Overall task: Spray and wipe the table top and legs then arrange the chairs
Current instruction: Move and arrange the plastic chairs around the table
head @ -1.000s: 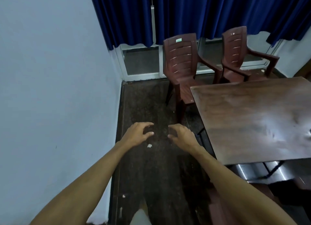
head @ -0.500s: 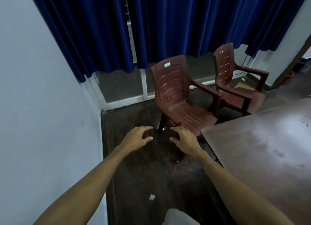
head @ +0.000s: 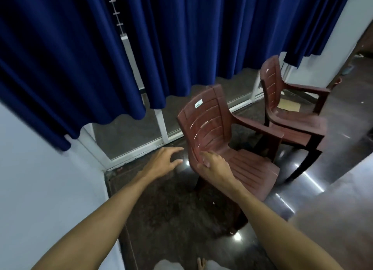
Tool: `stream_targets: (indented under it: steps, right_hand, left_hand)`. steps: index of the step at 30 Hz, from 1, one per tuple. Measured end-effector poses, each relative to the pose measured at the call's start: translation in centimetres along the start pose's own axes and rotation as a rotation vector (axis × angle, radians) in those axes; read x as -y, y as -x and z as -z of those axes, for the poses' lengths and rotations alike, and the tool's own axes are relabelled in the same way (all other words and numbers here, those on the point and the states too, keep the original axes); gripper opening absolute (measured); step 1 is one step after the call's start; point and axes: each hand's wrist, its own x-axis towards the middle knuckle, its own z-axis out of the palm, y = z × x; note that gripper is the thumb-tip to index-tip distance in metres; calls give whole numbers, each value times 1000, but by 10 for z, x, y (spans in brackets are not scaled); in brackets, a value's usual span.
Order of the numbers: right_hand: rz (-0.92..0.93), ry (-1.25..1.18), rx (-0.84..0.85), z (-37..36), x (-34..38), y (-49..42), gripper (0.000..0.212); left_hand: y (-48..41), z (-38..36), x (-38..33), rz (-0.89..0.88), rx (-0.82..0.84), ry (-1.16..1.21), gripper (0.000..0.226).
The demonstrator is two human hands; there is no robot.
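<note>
The right hand grasps the chair at its back edge, probably to drag it; the left hand, released, hovers just beside it.

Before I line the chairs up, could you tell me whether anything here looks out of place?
Yes: a flat tan sheet, cardboard or paper, lies on the seat of the far chair. It would need removing before anyone sits. Nothing else stands out.
</note>
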Motion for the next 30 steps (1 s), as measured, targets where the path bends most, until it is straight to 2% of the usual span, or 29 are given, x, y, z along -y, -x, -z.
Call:
stream_targets:
  steps: [4,10,14,23,30]
  right_hand:
    - [-82,-19,-61,-8,20,-77,33]
    - [-260,-5,-174,-33,22,-177,45]
    - [-467,-33,-297,-55,45,-229,50]
    - [-722,-115,-522,-68,56,-315,57]
    - [-863,-159,-614,-77,55,-364,62]
  left_hand:
    - [-94,33,43,-91,35,7,50]
    - [-230,61,97,-331,111,16,49]
    - [-310,80,123,-525,257,-11,48]
    - [-454,100,101,-926,397,-129,51]
    - [-527,90,97,-1113,536,-252,50]
